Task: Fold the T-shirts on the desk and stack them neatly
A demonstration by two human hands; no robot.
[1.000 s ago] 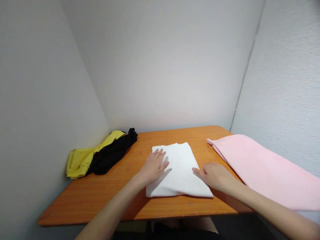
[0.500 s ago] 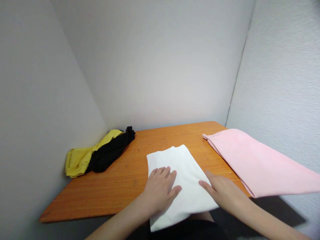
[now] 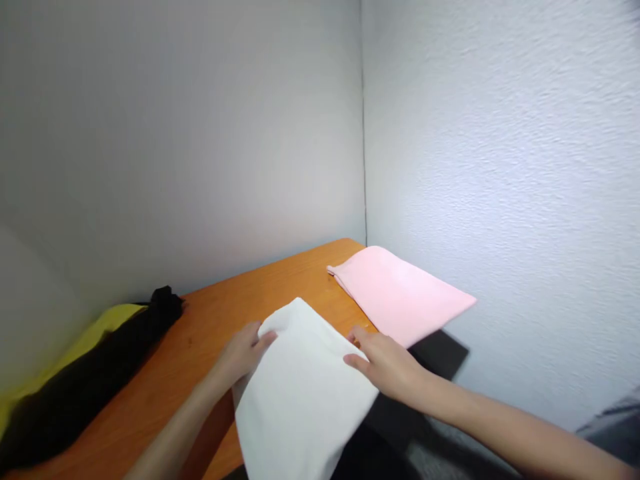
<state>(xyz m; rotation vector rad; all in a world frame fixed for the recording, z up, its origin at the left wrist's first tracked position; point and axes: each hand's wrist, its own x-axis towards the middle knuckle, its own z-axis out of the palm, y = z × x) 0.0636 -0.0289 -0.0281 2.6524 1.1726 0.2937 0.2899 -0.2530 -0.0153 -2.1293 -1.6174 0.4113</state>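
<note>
A folded white cloth (image 3: 305, 393) is held between my two hands, its near part hanging past the table's front edge. My left hand (image 3: 245, 353) pinches its left side, thumb on top and fingers underneath. On the right side, my right hand (image 3: 383, 360) grips the cloth's edge, with the thumb over the top. A folded pink cloth (image 3: 400, 290) lies on the right end of the table, just beyond my right hand, one corner sticking out over the edge.
The wooden table (image 3: 280, 283) stands against the walls in a corner. At its left lie a black cloth (image 3: 115, 367) and a yellow cloth (image 3: 75, 350), bunched together. Something dark grey (image 3: 615, 423) shows at the lower right.
My view has turned to the right. My left hand, which lay flat on the white cloth, now grips its left side, and the cloth is partly lifted. My right hand has closed on its right edge.
</note>
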